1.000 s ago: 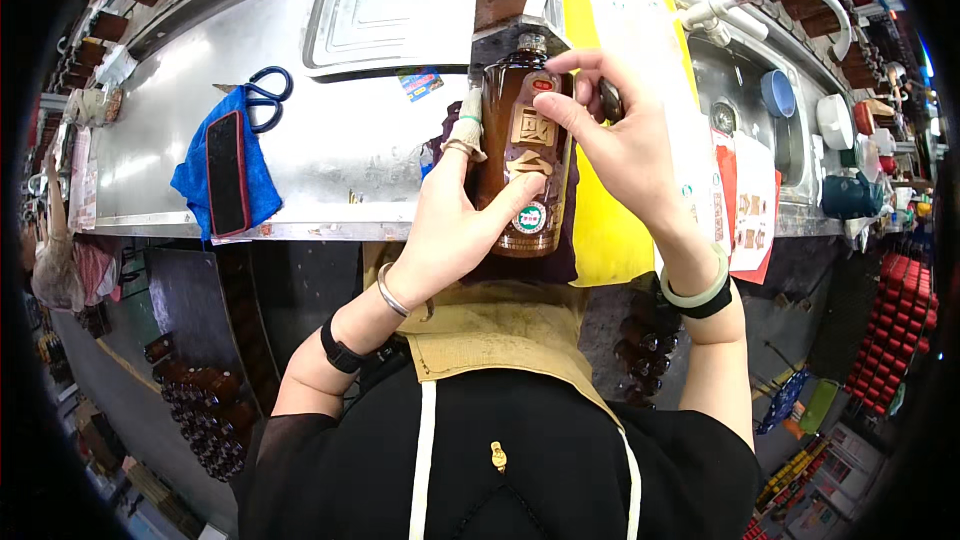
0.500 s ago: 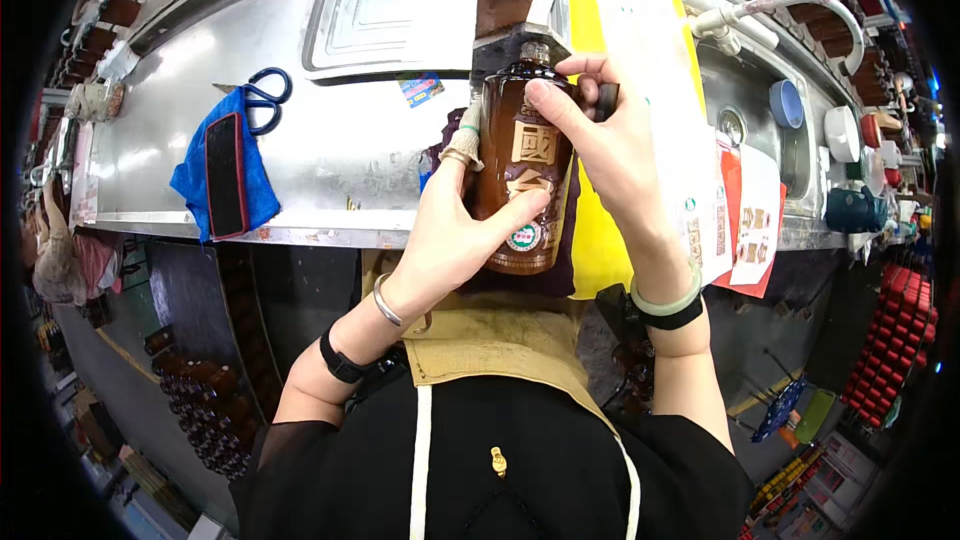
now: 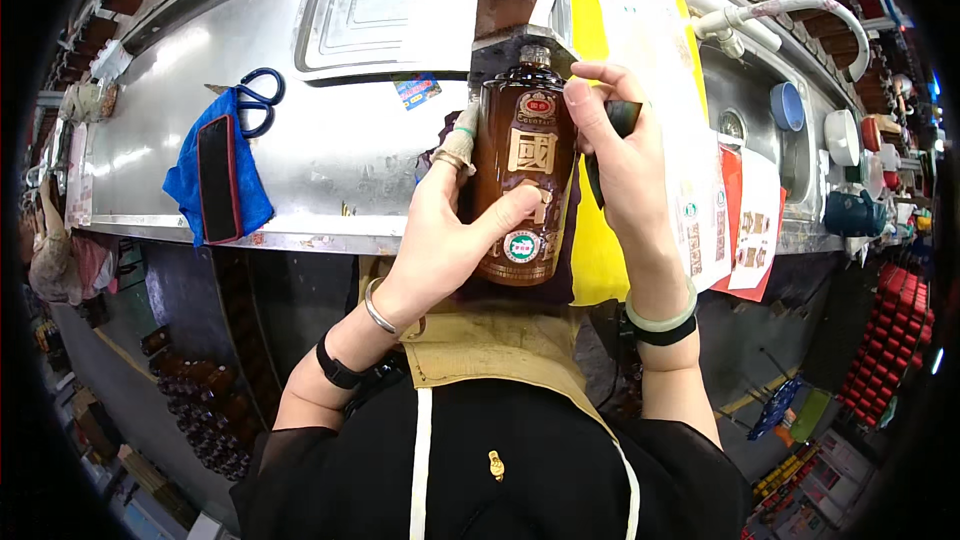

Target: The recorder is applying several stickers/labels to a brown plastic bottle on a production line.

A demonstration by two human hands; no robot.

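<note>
A brown glass bottle (image 3: pixel 532 153) with a clear neck, pale raised lettering and a round green-and-white sticker lies in front of me, neck pointing away. My left hand (image 3: pixel 445 235) grips its left side, the thumb pressed across the front. Cloth wraps one of the left fingers (image 3: pixel 458 148). Just right of the bottle, my right hand (image 3: pixel 632 165) is closed around a small dark tool (image 3: pixel 623 118), whose kind I cannot make out. The right thumb and forefinger are near the bottle's shoulder; whether they touch it is unclear. Dark cloth (image 3: pixel 572 230) shows under the bottle.
Left on the metal counter lie blue-handled scissors (image 3: pixel 262 100), a blue cloth (image 3: pixel 185 180) and a black red-edged pad (image 3: pixel 219 180). A metal tray (image 3: pixel 312 40) stands behind. Label sheets (image 3: pixel 708 205) lie over yellow material (image 3: pixel 600 255) at right, before a sink (image 3: pixel 755 90) with a faucet.
My right hand has drawn back rightward from the bottle's upper front, uncovering the emblem there. The dark tool in it has turned and shows more. My left hand still holds the bottle.
</note>
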